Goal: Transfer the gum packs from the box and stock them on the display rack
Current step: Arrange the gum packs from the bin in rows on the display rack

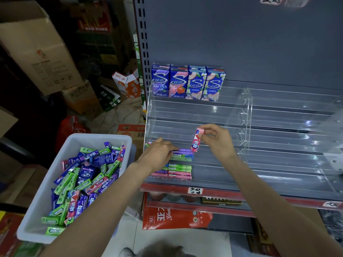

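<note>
The right hand [217,140] pinches a pink gum pack [196,140] by its top end, upright above the clear rack [246,115]. The left hand [157,153] rests on a purple pack [182,151] on a lower tier, seemingly gripping it. More packs fill the white box [44,184].

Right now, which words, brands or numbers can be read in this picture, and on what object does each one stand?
"DOUBLEMINT": green gum pack on the display rack, beside the left hand.
"DOUBLEMINT": green packs in the white box.
"S" with "炫迈": tall packs on the top tier.
"益达": pink pack pinched by the right hand.
Shelf label: handwritten, unclear.
Cartons' print: too blurred.
</note>
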### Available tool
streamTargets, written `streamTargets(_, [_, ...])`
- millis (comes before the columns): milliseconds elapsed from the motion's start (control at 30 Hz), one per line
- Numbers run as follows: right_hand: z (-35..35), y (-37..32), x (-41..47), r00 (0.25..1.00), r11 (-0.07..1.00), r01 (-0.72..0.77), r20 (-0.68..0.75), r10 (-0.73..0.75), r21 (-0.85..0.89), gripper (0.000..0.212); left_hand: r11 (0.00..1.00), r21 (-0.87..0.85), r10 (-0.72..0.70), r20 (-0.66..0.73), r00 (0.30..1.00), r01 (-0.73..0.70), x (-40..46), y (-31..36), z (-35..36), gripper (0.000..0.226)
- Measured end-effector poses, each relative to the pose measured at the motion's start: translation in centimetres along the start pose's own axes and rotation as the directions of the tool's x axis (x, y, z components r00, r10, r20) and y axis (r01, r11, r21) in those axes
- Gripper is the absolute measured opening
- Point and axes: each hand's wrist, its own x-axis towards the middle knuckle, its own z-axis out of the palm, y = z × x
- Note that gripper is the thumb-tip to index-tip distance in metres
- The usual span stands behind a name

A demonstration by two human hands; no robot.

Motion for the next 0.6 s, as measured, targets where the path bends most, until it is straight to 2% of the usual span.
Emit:
streamTargets(133, [0.7, 0.2, 0.1, 1.000, 1.000, 0.026, -0.010, -0.026, -0.001, 0.026, 1.000, -0.019, -0.007, 0.004, 1.000, 0.007, 0.1, 0.0, 0.0, 0.038])
streamTargets(267, [1.4, 1.0, -0.7, 0.999, 0.982, 0.047, 0.019, -0.045, -0.181, 0.015, 0.999, -0.038, -0.006, -0.003, 1.000, 0.006, 0.1, -0.1, -0.1, 0.037])
streamTargets(367, [1.5, 1.9, -1.3, 0.997, 0.921, 0.074, 0.005, -0.077, -0.382, 0.005, 0.998, -0.054, -0.010, 0.003, 1.000, 0.010, 0.0, -0.3, -0.3, 0.037])
streamTargets(500, [1.0, 2.5, -1.5, 0.995, 0.835, 0.060, -0.037, -0.095, -0.546, 0.011, 0.999, -0.036, 0.019, -0.021, 1.000, -0.019, -0.2, -0.4, -0.1, 0.037])
streamTargets(600, [1.0, 2.9, -1.9, 0.995, 0.715, 0.045, -0.034, -0.097, -0.698, 0.014, 0.999, -0.037, 0.029, -0.042, 0.999, -0.030, -0.2, -0.3, 0.2, 0.039])
